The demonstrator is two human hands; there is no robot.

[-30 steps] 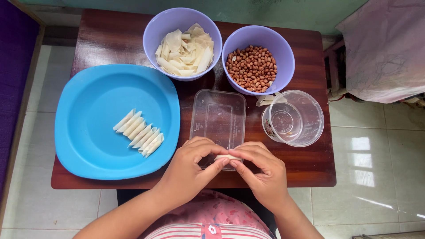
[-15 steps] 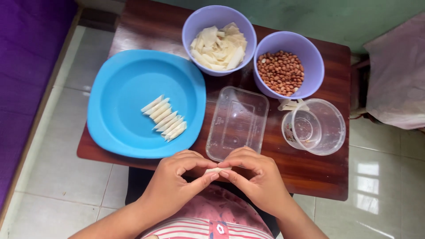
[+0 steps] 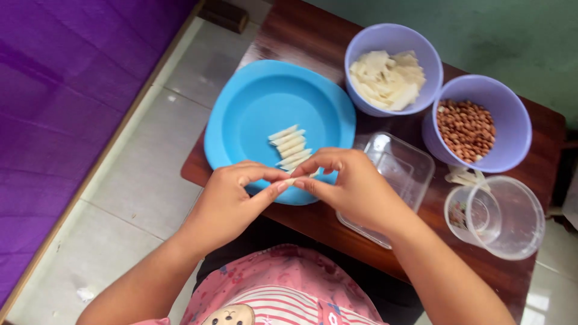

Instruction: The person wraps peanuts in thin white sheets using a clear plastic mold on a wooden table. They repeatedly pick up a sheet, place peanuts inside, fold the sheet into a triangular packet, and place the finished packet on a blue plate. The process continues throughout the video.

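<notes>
Pinching a small pale roll [image 3: 290, 181] between thumb and fingertips, the left hand [image 3: 232, 195] and right hand [image 3: 355, 189] meet over the near rim of the blue plate [image 3: 253, 108], both pressed in on that one piece, fingers curled, wrists angled inward from the forearms below. The roll looks only partly formed, though most of it is hidden by the fingers.

On the blue plate, just beyond the hands, a short row of finished rolls [image 3: 291, 147] lies side by side, about half a dozen; much of the plate around them is bare. To the right of the plate sits a clear tub [image 3: 397, 165], which seems to hold nothing, and further right a clear cup [image 3: 500, 216] on the brown worktop [image 3: 301, 36]. Beyond the plate, a purple bowl [image 3: 394, 42] holds plenty of pale wrappers [image 3: 388, 78], and a second bowl [image 3: 503, 99] beside it holds many peanuts [image 3: 465, 129], so, judging by that, a good deal of rolling remains.
</notes>
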